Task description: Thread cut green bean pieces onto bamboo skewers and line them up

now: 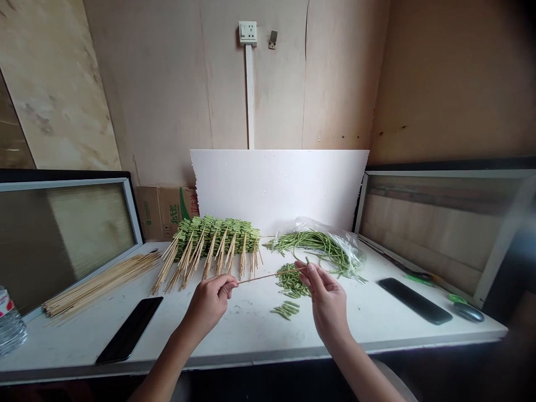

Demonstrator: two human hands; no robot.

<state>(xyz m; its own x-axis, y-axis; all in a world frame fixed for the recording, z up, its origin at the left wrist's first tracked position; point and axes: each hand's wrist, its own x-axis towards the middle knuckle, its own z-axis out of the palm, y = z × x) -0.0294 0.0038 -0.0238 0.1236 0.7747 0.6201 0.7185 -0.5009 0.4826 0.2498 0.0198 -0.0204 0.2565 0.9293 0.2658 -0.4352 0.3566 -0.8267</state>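
Observation:
A thin wooden skewer (263, 277) stretches between my hands above the white table. My left hand (213, 301) is closed on its left end. At its right end, my right hand (326, 298) pinches a short piece of green bean (307, 260) by the skewer tip. Cut bean pieces (292, 281) lie heaped just behind and left of my right hand, with a smaller group (286, 310) nearer the front. Filled skewers of beans (218, 237) are stacked at the back left, their bare sticks pointing forward.
Long uncut beans (318, 245) lie by a plastic bag (349, 245) at the back right. Bare skewers (100, 282), a black phone (129, 329) and a bottle (10, 324) are on the left. Another dark phone (414, 300) and scissors (468, 310) lie right.

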